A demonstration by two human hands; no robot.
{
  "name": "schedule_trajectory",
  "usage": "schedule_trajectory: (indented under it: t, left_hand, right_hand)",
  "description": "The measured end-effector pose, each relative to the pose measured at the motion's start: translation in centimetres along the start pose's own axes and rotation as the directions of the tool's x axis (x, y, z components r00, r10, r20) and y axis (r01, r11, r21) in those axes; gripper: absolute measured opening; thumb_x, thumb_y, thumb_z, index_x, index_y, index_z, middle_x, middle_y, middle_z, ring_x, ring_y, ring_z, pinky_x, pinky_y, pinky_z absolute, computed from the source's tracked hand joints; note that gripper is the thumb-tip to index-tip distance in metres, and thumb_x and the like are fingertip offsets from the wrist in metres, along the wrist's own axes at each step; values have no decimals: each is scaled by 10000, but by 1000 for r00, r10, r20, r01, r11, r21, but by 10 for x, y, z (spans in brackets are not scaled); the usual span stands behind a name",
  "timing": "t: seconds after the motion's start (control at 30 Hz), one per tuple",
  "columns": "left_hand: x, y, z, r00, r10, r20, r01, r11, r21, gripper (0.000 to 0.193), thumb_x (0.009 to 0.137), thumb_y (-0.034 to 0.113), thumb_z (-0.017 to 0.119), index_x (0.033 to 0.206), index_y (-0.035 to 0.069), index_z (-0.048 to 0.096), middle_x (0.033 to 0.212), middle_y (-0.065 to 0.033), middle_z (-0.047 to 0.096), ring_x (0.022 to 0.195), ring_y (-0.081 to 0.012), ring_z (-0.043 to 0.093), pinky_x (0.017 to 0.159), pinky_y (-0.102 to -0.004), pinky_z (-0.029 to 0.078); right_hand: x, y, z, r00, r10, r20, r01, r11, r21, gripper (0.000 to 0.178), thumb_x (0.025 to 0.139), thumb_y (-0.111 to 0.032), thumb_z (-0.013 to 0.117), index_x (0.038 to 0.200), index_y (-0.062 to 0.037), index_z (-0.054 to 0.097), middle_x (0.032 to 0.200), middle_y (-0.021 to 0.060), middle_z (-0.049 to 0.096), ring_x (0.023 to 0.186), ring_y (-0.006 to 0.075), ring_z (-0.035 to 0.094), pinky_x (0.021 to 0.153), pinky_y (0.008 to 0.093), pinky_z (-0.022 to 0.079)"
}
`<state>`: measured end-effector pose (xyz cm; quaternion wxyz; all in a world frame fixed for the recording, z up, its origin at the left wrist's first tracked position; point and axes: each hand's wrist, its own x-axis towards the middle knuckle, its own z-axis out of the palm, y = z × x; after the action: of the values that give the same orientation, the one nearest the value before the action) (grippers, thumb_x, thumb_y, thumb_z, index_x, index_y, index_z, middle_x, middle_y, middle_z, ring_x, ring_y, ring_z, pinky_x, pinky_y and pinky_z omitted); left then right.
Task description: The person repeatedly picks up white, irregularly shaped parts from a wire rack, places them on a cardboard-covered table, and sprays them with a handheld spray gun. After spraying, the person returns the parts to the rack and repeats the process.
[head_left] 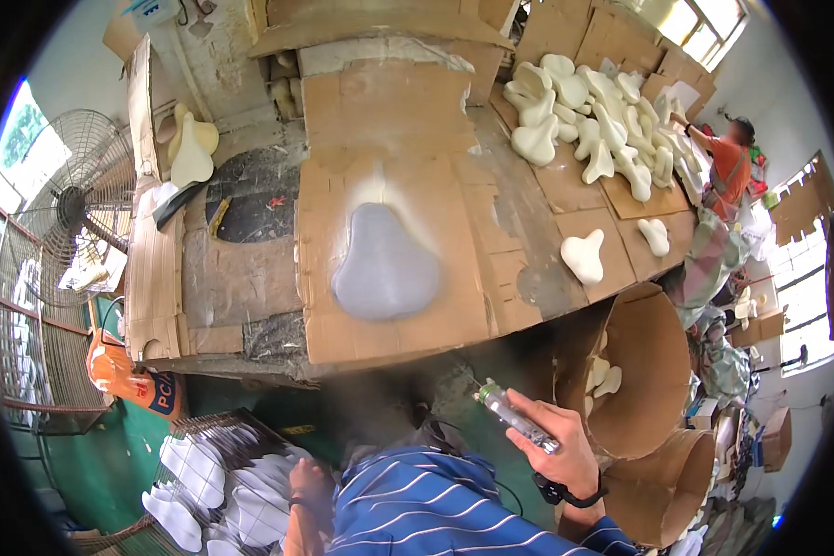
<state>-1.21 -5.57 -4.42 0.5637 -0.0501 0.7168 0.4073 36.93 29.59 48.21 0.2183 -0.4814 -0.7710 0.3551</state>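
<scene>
A grey, saddle-shaped bicycle seat pad (385, 264) lies on a cardboard sheet (343, 338) in the middle of the table, its narrow end pointing away from me. Pale overspray rings that end. My right hand (561, 445) is closed round a slim cylindrical tool (519, 419) with a clear, silvery body and a green front end, held off the table's near edge. Faint haze hangs left of the tool. Low at my left side, my left hand (309, 480) is beside a wire basket (241, 428) of pale seat pads (250, 510); its fingers are too blurred to read.
Cream seat pads (612, 107) are heaped at the table's far right; two lie nearer. Another pale pad (193, 153) stands far left by a large fan (69, 204). Cardboard drums (653, 371) stand below the right edge. A person (730, 171) works beyond the heap.
</scene>
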Motion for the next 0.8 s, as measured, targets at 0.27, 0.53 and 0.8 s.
schedule_trajectory:
  t: [0.27,0.53,0.8]
  left_hand:
    - [-34,54,44,996,-59,-67,56,998,-37,477,1020,508,536,1236,90,614,882,-77,672,759,-230,667,673,-450,541]
    - [-42,54,57,987,-149,-68,149,989,-10,478,1012,490,555,1247,76,600,852,-82,647,679,-212,641,625,-413,575]
    - [-35,50,53,987,-147,-61,148,989,20,446,1002,488,569,1193,86,603,852,-95,636,660,-225,607,616,-439,557]
  right_hand:
    - [33,8,1,984,-62,-167,71,996,54,566,818,44,754,1361,-19,607,958,179,704,783,335,693,712,362,548]
    - [6,13,-17,999,34,-21,-33,999,19,558,792,47,761,1332,0,627,962,178,711,824,316,714,736,344,550]
    - [-3,19,-11,999,29,42,-33,994,105,558,798,25,774,1336,-12,632,1007,181,719,826,296,707,755,344,546]
